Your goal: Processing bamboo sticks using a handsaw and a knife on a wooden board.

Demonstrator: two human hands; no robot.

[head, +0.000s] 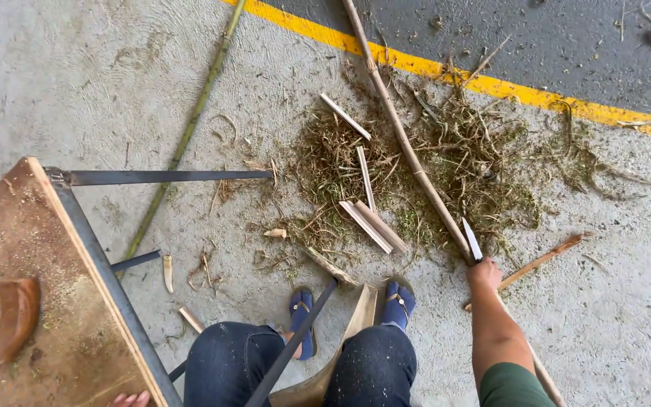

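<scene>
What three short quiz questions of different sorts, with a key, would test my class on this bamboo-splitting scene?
1. True or false: the right hand holds a knife against a long brown bamboo pole.
2. Multiple choice: the green bamboo pole lies (A) across the person's knees, (B) on the concrete floor beyond the wooden table, (C) upright against a wall.
3. Fill in: the painted line on the floor is ____.

Key: 1 true; 2 B; 3 yellow.
</scene>
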